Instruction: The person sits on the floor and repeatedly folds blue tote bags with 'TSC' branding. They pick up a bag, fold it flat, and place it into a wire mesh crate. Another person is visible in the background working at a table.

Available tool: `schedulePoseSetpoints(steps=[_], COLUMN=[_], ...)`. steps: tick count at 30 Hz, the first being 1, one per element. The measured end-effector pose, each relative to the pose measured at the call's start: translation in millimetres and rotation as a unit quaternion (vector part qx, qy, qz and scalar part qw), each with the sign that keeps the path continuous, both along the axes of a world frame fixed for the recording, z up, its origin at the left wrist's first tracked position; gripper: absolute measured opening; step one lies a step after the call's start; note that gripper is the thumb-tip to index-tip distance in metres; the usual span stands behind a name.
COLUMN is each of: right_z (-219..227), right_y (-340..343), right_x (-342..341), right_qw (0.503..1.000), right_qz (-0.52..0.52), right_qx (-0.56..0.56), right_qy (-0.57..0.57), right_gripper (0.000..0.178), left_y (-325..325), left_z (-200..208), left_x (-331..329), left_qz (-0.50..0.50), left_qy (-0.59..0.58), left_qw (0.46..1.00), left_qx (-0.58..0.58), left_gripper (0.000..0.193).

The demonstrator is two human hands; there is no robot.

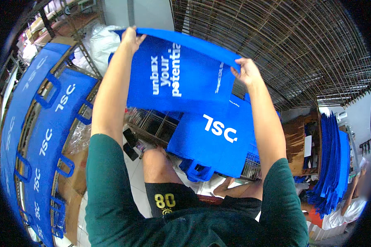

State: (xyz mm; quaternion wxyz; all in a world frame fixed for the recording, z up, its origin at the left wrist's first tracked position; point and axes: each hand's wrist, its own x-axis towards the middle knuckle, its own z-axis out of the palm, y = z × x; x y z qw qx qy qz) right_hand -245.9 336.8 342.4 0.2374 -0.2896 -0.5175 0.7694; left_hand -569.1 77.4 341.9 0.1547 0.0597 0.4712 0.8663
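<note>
A blue fabric tote bag (200, 78) with white printing is stretched out in front of me, held up by its far edge. My left hand (131, 40) pinches that edge at the left corner. At the right end of the same edge, my right hand (247, 72) grips the fabric between thumb and fingers. Below and partly behind the held bag lies a pile of blue tote bags (189, 140), the top one with white lettering. Handles of the pile (198, 171) hang toward my legs. Its far part is covered by the held bag.
Blue bags with handles (49, 136) lie along racks at left. Wire racks (268, 41) fill the upper right. A tall stack of blue fabric (329, 160) stands right, near another person (352, 210). White plastic (105, 43) sits behind my left arm; dark phone-like objects (130, 144) lie low.
</note>
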Motion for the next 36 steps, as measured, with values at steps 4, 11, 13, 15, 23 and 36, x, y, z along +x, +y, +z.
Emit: schedulePoseSetpoints(steps=[4, 11, 13, 15, 23, 36], right_z=[25, -110, -167, -235, -327, -355], right_y=[-18, -83, -95, -86, -96, -124], right_x=[7, 37, 28, 20, -10, 23], right_qw=[0.992, 0.991, 0.996, 0.996, 0.955, 0.921], right_qz=[-0.007, -0.063, -0.084, -0.08, -0.237, -0.169], right_qx=[0.117, 0.09, 0.03, 0.046, 0.033, 0.211], right_qy=[0.054, 0.08, 0.024, -0.005, -0.178, -0.28], right_gripper=[0.039, 0.064, 0.066, 0.073, 0.039, 0.014], left_y=[2, -61, -81, -59, -25, -44], left_z=[35, -109, -214, -256, -358, -376], left_x=[22, 88, 51, 44, 43, 30], left_qz=[0.001, 0.027, -0.008, 0.026, 0.102, 0.054], left_qy=[0.096, -0.013, -0.111, -0.157, -0.1, -0.001], left_qw=[0.992, 0.999, 0.994, 0.982, 0.96, 0.95], left_qx=[0.084, 0.031, -0.005, -0.099, -0.239, -0.307], left_gripper=[0.024, 0.037, 0.033, 0.029, 0.051, 0.073])
